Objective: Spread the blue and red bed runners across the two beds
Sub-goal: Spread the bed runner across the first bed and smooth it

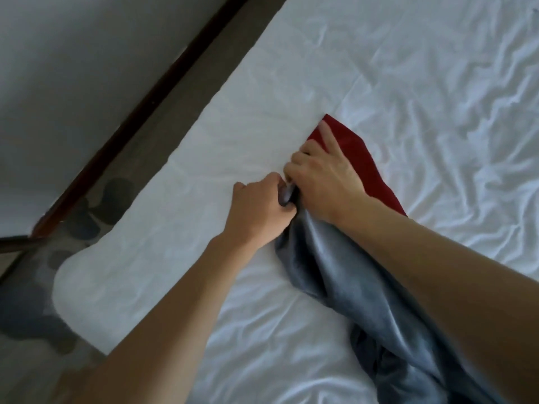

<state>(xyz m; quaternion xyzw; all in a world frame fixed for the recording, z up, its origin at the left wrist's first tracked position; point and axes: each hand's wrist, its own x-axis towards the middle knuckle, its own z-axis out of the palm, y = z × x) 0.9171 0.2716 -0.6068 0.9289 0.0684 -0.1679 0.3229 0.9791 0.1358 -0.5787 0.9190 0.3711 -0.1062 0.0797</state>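
Head view shows both hands meeting near the left edge of the bed (408, 83), where the blue runner (364, 287) lies bunched and trails off toward the near right, with the red runner (361, 158) folded just beyond it on the rumpled white sheet. The left hand (256, 208) has its grip curled tight on the blue runner's end; the right hand (320, 179) rests on top, some fingers bunched at that same end and one straight finger pressing the red cloth, though whether it truly holds either I cannot tell. To do this step well, I judge the hands should find the blue end's two corners, part them along the edge, and draw the cloth flat without dragging the red one along.
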